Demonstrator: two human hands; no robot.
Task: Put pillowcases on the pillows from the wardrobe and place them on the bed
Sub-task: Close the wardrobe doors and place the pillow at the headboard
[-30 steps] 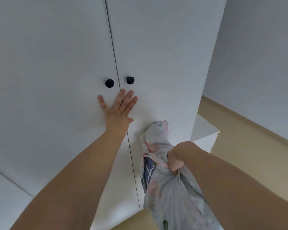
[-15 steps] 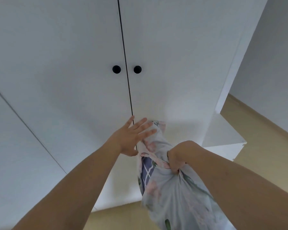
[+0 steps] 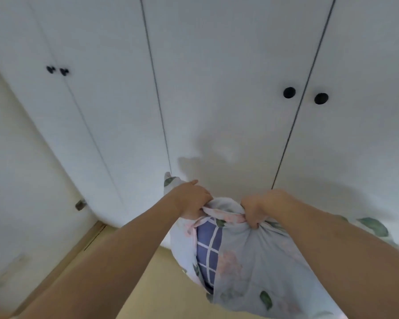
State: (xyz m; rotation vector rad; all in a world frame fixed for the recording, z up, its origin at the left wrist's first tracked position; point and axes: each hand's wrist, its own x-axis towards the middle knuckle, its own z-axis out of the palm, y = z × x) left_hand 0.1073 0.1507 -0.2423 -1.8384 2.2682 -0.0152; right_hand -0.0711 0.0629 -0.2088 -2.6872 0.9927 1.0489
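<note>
A pale blue floral pillowcase [image 3: 258,261] hangs in front of me with a navy checked pillow [image 3: 209,247] showing through its open end. My left hand [image 3: 191,199] grips the left side of the opening. My right hand [image 3: 260,206] grips the right side, bunching the cloth. Both hands hold the pillow up in front of the white wardrobe [image 3: 217,88], whose doors are closed. The lower part of the pillow runs out of view at the bottom right.
Two black round knobs [image 3: 304,95] sit on the right pair of doors, and another pair of knobs [image 3: 57,70] on the far left doors. Beige floor [image 3: 166,284] lies below. A white wall [image 3: 16,180] with a wooden skirting stands at left.
My left hand left the wardrobe door and took hold of the pillowcase opening. My view swung left, so the knobs now sit at the right.
</note>
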